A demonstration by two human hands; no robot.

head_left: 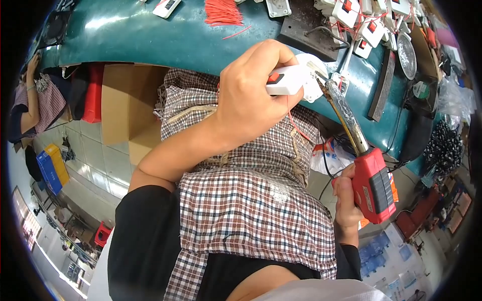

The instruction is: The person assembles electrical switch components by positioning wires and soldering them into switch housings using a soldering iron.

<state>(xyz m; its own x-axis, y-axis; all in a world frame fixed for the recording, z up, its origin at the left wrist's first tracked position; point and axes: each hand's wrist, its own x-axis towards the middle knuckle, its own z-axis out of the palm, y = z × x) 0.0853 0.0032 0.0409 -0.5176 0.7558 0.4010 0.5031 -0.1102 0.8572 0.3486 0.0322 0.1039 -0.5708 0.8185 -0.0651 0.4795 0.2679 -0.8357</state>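
My left hand [256, 85] is closed around a white plastic switch housing [291, 80] with a red rocker switch, held up at the table's near edge. A thin red wire hangs below it. My right hand [346, 198] grips the red and black handle of a soldering iron [369, 183]. The iron's dark, worn barrel points up and left, and its tip is at the right end of the housing; whether the two touch I cannot tell.
On the green table [130, 35] lie a bundle of red wires [222, 11], a dark metal block [306, 37], a dark bar [383, 85] and several white switch housings [371, 31]. A cardboard box [118, 103] stands below the left edge. Another person's arm [31, 100] is at far left.
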